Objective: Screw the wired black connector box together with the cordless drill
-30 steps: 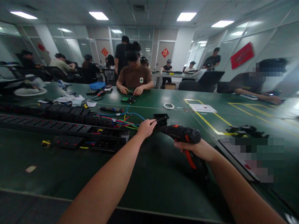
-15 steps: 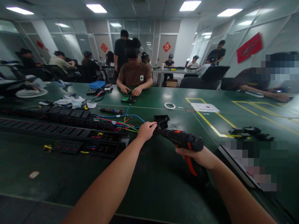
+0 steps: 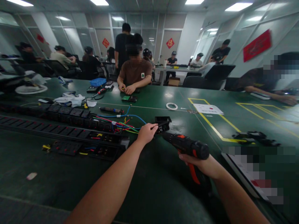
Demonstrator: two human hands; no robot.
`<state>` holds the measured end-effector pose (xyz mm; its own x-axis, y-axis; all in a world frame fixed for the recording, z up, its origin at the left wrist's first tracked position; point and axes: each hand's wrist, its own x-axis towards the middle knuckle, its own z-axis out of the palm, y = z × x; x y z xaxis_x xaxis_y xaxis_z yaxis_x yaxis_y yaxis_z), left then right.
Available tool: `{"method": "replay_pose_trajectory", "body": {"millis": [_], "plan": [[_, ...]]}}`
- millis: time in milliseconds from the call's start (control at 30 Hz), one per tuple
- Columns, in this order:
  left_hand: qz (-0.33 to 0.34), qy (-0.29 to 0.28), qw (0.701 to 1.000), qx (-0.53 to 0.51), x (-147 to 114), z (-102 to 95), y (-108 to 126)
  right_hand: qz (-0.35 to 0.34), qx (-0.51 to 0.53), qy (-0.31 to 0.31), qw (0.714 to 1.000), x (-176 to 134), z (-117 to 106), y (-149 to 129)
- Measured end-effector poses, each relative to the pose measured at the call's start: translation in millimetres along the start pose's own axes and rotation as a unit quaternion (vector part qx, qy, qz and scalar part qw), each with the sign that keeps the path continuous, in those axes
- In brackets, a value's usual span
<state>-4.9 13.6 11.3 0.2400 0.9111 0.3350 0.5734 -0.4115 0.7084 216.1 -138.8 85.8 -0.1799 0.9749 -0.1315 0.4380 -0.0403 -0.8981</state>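
Observation:
My left hand [image 3: 147, 133] is closed on a small black plastic housing [image 3: 165, 120], thumb and fingers pinching its near left side. In my right hand [image 3: 198, 161] is a black and orange cordless drill [image 3: 187, 143], gripped by its handle. The drill's nose points left at the housing; whether the tip touches it, I cannot tell. Coloured wires [image 3: 126, 126] run from a long black socket strip [image 3: 70, 113] toward my left hand. A second slotted black strip [image 3: 53, 127] lies nearer to me, with loose black socket panels [image 3: 66, 147] in front of it.
The green table [image 3: 140, 193] carries a white ring [image 3: 171, 106], a printed sheet [image 3: 207, 109], black parts [image 3: 255, 138] and a flat panel [image 3: 243, 177] on the right. A pen-shaped screwdriver [image 3: 111, 110] lies beyond the strips. Across the table a person [image 3: 135, 71] handles small parts.
The drill has shifted slightly right and down in view, its nose a little farther from my left hand. My left hand keeps its hold on the housing. The view has tilted slightly downward.

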Motion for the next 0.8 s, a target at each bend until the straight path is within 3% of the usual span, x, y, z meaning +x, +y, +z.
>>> {"method": "replay_pose_trajectory", "body": {"millis": [367, 567, 800], "plan": [[0.001, -0.005, 1.0, 0.006, 1.0, -1.4, 0.0, -0.051, -0.007, -0.001, 0.999, 1.2, 2.6, -2.1], [0.005, -0.004, 1.0, 0.014, 1.4, -3.4, 1.8, -0.005, -0.037, -0.003, 0.999, 2.8, -0.7, -0.8], [0.005, 0.0, 1.0, 0.015, 3.9, -1.3, -0.5, -0.003, -0.037, 0.006, 0.999, 3.5, 2.3, -2.8]]}}
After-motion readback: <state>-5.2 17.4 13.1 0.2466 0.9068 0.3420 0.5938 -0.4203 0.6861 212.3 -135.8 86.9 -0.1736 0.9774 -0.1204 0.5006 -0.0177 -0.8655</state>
